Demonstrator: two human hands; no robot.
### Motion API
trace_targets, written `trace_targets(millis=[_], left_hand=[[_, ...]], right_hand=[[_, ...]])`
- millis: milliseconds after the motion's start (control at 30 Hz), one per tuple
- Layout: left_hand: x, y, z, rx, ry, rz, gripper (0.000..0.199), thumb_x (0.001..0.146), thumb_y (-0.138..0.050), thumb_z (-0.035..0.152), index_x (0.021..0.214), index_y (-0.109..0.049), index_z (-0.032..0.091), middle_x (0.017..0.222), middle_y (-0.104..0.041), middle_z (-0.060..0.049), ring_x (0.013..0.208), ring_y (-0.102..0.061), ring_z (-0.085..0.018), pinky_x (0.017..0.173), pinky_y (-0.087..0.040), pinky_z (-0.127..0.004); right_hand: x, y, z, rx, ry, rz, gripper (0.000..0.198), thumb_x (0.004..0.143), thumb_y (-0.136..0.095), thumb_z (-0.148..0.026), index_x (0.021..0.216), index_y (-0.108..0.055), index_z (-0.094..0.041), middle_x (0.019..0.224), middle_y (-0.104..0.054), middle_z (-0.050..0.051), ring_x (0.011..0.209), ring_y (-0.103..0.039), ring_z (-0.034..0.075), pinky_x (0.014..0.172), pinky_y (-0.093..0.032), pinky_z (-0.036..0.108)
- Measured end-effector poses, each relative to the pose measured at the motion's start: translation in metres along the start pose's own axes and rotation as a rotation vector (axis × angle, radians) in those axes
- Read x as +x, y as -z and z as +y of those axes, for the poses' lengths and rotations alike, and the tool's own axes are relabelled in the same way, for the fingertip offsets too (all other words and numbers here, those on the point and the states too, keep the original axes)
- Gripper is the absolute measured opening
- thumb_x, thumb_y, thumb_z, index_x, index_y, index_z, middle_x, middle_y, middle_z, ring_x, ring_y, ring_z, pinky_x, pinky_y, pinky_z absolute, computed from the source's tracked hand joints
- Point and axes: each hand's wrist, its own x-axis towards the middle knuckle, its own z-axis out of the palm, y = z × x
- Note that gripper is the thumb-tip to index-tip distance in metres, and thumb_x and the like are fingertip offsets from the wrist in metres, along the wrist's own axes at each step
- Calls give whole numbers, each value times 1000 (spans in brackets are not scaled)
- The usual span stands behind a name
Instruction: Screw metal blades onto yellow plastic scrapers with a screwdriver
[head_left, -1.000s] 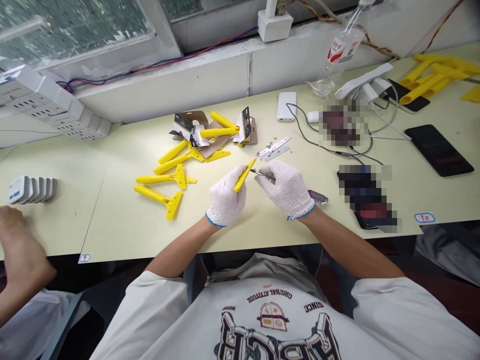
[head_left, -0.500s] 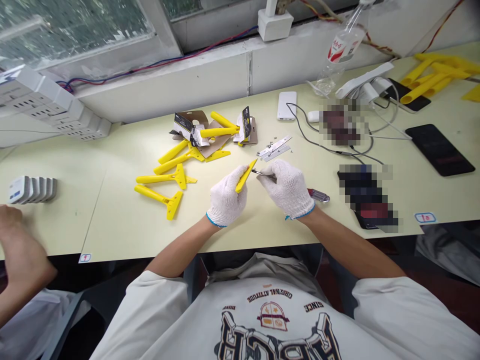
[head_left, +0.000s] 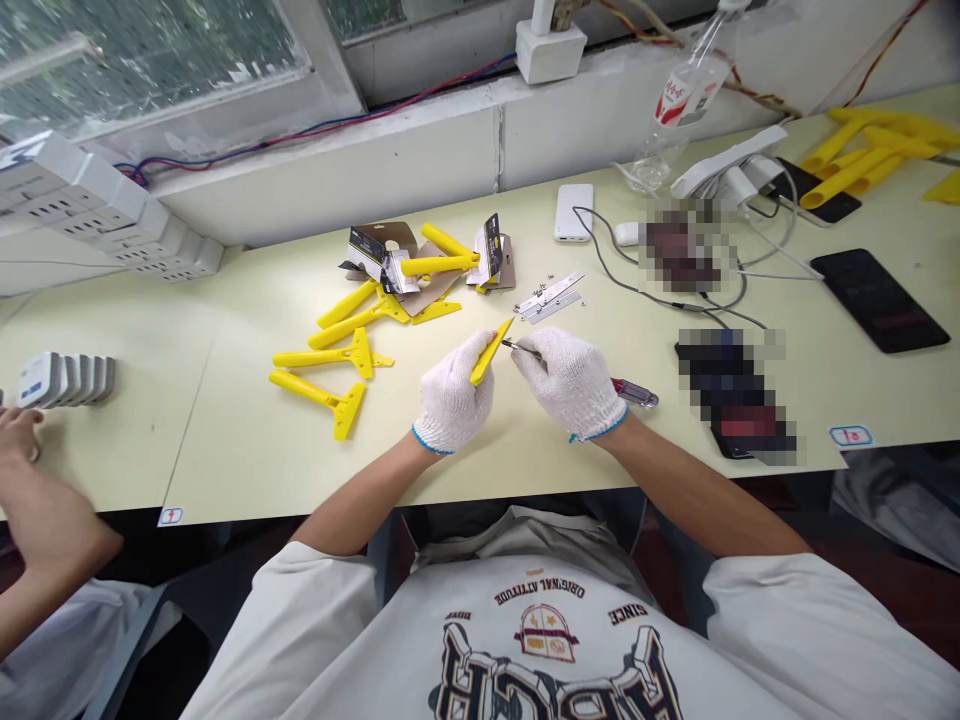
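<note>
Both my hands wear white knit gloves. My left hand (head_left: 452,398) grips a yellow plastic scraper piece (head_left: 491,351), tilted up toward the right. My right hand (head_left: 572,380) holds a small screwdriver (head_left: 634,394) whose metal tip touches the yellow piece's upper end. Its red and clear handle sticks out behind the glove. Just beyond my hands lie flat metal blades (head_left: 549,297) with tiny screws around them.
Several yellow scrapers (head_left: 341,352) and cardboard packaging (head_left: 420,262) lie to the left on the pale table (head_left: 225,440). Phones (head_left: 877,298), cables, a power bank (head_left: 574,211) and a bottle (head_left: 686,95) crowd the right. Another person's hand (head_left: 26,470) rests at far left near white blocks (head_left: 64,378).
My hands stay nearly still, the right one shifting slightly with the screwdriver. The other person's hand at far left has moved down and left.
</note>
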Motion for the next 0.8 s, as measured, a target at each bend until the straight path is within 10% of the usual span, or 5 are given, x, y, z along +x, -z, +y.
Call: trace_targets(millis=[800], left_hand=[[-2,-1,0,-9,-22,-8,44,112,-44,25,151,-64,20,143,-77,-13,128,-78,-22,113,-61,-33]], right_hand=[[1,1,-2,50,-74,-15,12,101,-66,-21,93,-74,-17,90,-74,5,84,-68,19,77,-45,30]])
